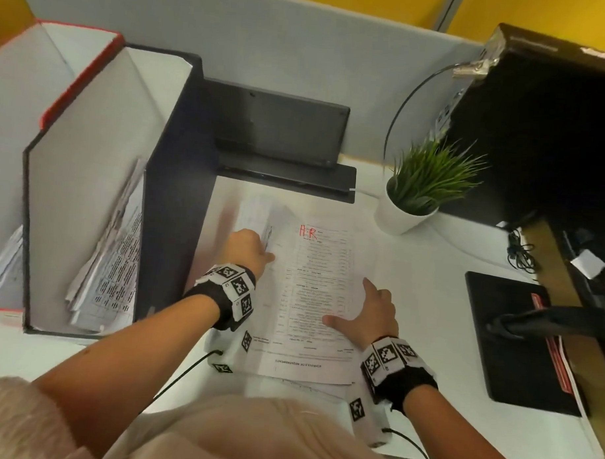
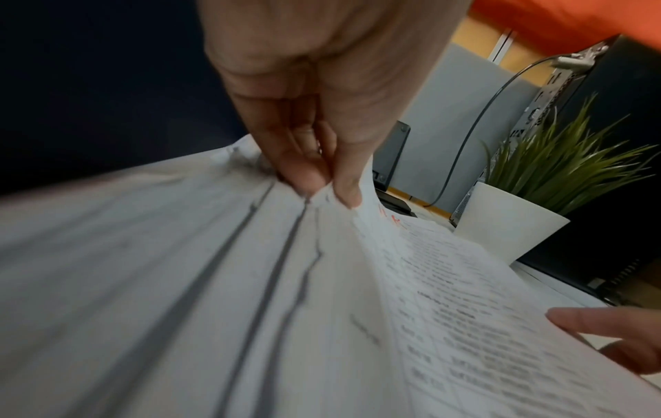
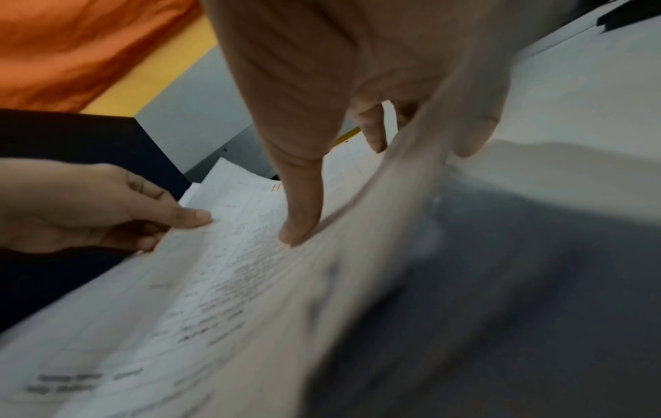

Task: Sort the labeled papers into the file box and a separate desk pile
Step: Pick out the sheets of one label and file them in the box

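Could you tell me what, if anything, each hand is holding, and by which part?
The left hand pinches a sheet by its far edge; the right hand holds nothing, resting flat on the paper stack.

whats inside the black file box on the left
The black file box holds a sheaf of printed papers leaning against its right wall. The print is too small to read, and any labels or sheets behind the front ones are covered.

We wore black wristbands (image 1: 219, 305) ringed with white blocks of black square-code markers (image 1: 389, 356) on both bare forearms, a thin black cable (image 1: 183, 372) trailing from each, over a pale pink fuzzy top (image 1: 20, 422).
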Available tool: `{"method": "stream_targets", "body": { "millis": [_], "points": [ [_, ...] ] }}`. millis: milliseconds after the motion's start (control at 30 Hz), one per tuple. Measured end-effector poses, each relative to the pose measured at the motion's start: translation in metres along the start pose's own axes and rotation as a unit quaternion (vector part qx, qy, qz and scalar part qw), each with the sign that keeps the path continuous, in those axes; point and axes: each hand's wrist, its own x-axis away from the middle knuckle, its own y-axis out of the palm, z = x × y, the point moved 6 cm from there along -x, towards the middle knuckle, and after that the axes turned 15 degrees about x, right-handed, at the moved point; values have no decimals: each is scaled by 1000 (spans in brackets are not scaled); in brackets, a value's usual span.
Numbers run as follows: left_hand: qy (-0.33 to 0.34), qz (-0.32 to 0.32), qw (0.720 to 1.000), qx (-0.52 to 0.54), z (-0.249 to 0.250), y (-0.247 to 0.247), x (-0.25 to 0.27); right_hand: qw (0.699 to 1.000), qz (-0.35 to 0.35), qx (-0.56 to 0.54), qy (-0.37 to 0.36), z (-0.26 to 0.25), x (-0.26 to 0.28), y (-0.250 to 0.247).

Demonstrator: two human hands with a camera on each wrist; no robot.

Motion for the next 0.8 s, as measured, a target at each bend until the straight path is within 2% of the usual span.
{"method": "stream_targets", "body": {
  "millis": [133,233,300,367,433,500,667,800],
  "points": [
    [45,-1,999,2,-1,-1,1,998,49,-42,2,5,0,-19],
    [95,-5,995,-37,2,0,6,987,86,-133,-20,-1,-3,-39],
    [151,21,988,-32,8,-4,12,979,71,-191,-26,-6,-5,-48],
    [205,45,978,-18,13,-8,17,975,21,-221,-16,-9,-7,-50],
    [226,61,972,15,15,-12,20,970,-38,-241,1,-8,-8,-48],
    [216,77,971,63,13,-17,19,962,-68,-263,11,-6,-7,-47],
    [192,72,967,151,7,-25,18,958,-74,-278,7,-2,-5,-46],
    [159,19,966,203,4,-21,16,939,-81,-335,-6,1,-6,-41]
  ]
}}
